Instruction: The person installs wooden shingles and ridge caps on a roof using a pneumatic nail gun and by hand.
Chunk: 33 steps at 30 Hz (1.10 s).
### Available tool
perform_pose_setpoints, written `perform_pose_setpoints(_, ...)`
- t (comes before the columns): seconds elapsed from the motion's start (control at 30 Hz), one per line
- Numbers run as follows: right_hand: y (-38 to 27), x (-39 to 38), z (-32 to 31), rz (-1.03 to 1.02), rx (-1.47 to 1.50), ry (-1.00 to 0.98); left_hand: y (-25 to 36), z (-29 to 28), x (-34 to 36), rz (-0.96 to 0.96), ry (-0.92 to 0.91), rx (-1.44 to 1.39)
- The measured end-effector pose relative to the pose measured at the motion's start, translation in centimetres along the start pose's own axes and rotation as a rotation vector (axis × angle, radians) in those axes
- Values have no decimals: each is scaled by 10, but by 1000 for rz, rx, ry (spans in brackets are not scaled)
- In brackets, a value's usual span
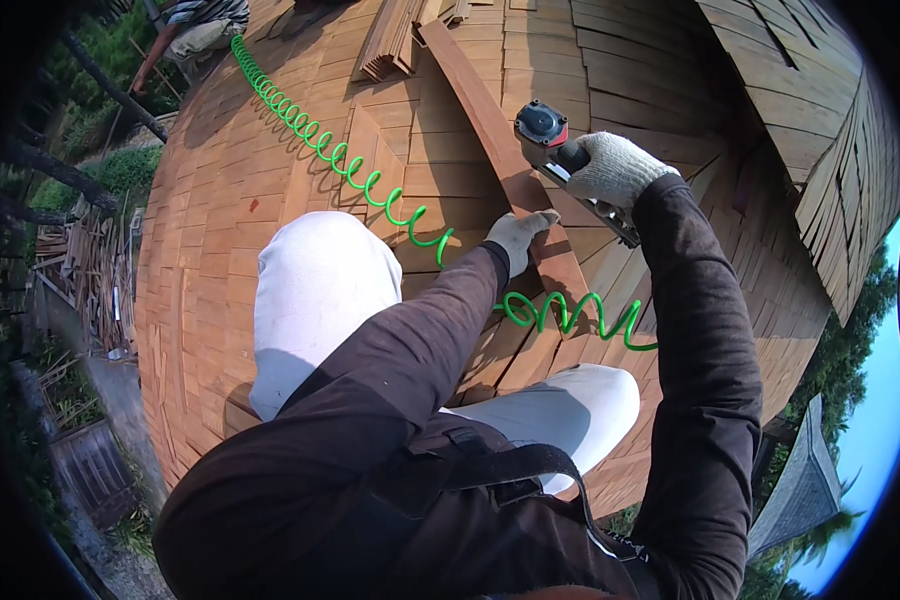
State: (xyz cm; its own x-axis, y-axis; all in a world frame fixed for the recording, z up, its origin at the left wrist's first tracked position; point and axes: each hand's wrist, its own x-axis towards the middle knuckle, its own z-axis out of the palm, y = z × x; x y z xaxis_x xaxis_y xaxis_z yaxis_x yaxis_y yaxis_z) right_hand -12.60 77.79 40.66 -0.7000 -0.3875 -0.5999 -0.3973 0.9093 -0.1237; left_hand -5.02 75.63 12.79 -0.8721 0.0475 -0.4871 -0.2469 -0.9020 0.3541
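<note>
My gloved right hand [612, 168] grips a black-and-silver nail gun [543, 127] with a red band, held above and beside a long reddish wooden board [475, 108]. The board runs from the upper middle down across the shingles between my knees. My gloved left hand [517, 238] has its fingers wrapped over the board's near part, below the tool. A green coiled air hose [340, 158] stretches from the upper left toward my hands, with more coils [570, 316] lying just below the board and my left hand.
I crouch on a curved wooden shingle roof [210, 300]. A stack of boards [390, 45] lies at the top. A co-worker [195, 30] is at the upper left. Raised shingled roofing [800, 110] rises at the right. The roof drops away to trees and ground with scrap wood [75, 285].
</note>
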Motion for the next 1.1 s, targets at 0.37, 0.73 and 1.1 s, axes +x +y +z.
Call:
perform_pose_setpoints(0.37,1,10,5,-15,-106,5,-1,7,-5,-5,-31,2)
perform_pose_setpoints(0.73,1,19,2,-19,-161,-48,5,15,-13,-19,42,50)
perform_pose_setpoints(1.1,70,-31,36,26,521,307,12,4,-5,78,181,196)
